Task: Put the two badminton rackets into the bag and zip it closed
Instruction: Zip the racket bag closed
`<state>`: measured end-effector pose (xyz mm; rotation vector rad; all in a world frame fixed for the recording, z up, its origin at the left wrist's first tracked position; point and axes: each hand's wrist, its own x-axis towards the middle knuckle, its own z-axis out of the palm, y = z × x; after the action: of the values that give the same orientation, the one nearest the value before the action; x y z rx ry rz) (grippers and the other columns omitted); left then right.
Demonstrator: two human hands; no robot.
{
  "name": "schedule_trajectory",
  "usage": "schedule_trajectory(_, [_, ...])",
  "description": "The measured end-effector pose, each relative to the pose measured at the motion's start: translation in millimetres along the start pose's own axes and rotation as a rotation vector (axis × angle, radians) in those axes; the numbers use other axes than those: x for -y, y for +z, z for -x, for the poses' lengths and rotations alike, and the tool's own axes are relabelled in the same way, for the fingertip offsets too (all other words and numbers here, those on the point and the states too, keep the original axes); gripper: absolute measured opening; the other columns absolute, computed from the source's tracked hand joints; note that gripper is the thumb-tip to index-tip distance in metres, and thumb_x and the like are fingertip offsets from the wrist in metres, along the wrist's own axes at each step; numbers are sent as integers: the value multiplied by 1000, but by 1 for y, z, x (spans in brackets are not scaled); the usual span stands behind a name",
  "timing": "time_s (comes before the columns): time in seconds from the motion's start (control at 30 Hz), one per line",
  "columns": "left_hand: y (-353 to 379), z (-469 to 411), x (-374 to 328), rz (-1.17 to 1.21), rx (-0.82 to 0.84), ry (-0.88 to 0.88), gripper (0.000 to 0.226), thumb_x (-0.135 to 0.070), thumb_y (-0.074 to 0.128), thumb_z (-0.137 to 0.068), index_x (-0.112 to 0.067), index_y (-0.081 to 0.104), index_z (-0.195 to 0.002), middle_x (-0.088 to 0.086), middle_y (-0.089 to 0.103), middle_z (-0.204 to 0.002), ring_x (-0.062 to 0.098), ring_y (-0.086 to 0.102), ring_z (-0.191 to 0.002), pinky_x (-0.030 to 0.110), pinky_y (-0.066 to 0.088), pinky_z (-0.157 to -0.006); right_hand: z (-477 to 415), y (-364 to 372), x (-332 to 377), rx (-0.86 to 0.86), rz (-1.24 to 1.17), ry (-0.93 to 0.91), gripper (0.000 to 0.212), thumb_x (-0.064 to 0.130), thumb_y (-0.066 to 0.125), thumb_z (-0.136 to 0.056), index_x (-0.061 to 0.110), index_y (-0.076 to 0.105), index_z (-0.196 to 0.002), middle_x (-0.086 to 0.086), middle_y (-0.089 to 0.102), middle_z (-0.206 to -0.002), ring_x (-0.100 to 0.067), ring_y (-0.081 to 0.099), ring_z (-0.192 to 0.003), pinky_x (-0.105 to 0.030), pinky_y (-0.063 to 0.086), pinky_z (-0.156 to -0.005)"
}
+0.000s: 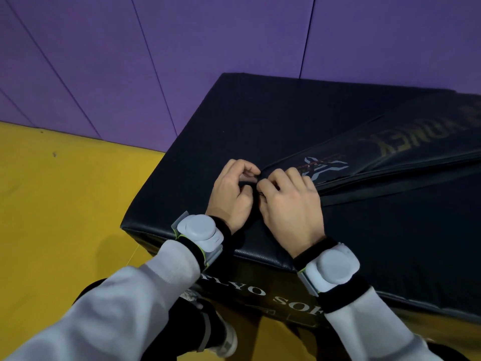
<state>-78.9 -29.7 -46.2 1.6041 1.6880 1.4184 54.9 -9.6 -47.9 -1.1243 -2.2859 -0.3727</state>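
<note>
A black racket bag (390, 152) with gold lettering lies flat on a black padded block (260, 121), its narrow end pointing toward me. My left hand (231, 194) pinches the fabric at that narrow tip with curled fingers. My right hand (289, 199) sits right beside it, fingers curled and pinching something small at the bag's end, likely the zipper pull, which my fingers hide. No racket is in sight; whether they are inside the bag cannot be told.
The padded block's near edge (260, 254) runs under my wrists, with white lettering on its front face. Yellow floor (65, 204) lies to the left, a purple padded wall (156, 48) behind. My shoe (223, 337) stands by the block.
</note>
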Motion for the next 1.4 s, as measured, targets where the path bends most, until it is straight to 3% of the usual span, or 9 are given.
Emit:
schedule_trajectory(0.27, [1, 2, -3, -60, 3, 32, 40, 12, 45, -71, -17, 61, -93, -9, 56, -96, 3, 58, -94, 13, 44, -86, -2, 1, 3, -4, -55, -11, 7, 19, 59, -84, 13, 64, -87, -6, 55, -88, -29, 53, -86, -43, 44, -73])
schedule_trajectory(0.53, [1, 2, -1, -106, 12, 59, 38, 11, 45, -71, -15, 62, -92, -7, 56, -95, 6, 58, -93, 12, 43, -84, -2, 0, -3, 78, -102, -73, 9, 13, 59, -86, 14, 65, -92, -4, 53, -95, -27, 51, -93, -43, 44, -81])
schedule_trajectory(0.67, [2, 3, -2, -117, 23, 73, 38, 10, 43, -69, -14, 62, -92, -5, 55, -96, 7, 57, -94, 15, 45, -84, -3, -3, -7, 90, -153, -92, 9, 11, 60, -85, 14, 66, -91, -5, 52, -98, -26, 51, -94, -42, 43, -84])
schedule_trajectory(0.93, [4, 4, 2, -201, 40, 135, 41, 4, 38, -68, -14, 62, -97, -4, 54, -99, 8, 56, -95, 23, 48, -86, 1, -15, -33, 208, -299, -162, 2, 25, 64, -89, 24, 63, -89, 2, 48, -106, -20, 44, -103, -33, 37, -90])
schedule_trajectory(1.17, [7, 5, 2, -276, 21, 211, 54, 13, 37, -69, -15, 66, -104, -7, 50, -105, 8, 54, -98, 24, 49, -85, 8, -22, -45, 276, -353, -116, 3, 28, 66, -89, 27, 63, -91, 4, 46, -111, -18, 40, -111, -30, 29, -96])
schedule_trajectory(1.3, [8, 6, 7, -326, 61, 251, 63, 14, 39, -72, -21, 72, -112, -6, 50, -114, 13, 54, -110, 28, 50, -93, 10, -27, -53, 278, -353, -92, 4, 30, 67, -89, 30, 63, -90, 5, 46, -113, -18, 37, -117, -29, 19, -102])
schedule_trajectory(1.4, [8, 6, 10, -355, 100, 263, 68, 17, 43, -72, -25, 73, -115, -3, 53, -119, 17, 54, -116, 37, 50, -99, 14, -30, -59, 281, -374, -71, 3, 30, 66, -90, 30, 63, -91, 6, 45, -115, -17, 35, -118, -30, 20, -104])
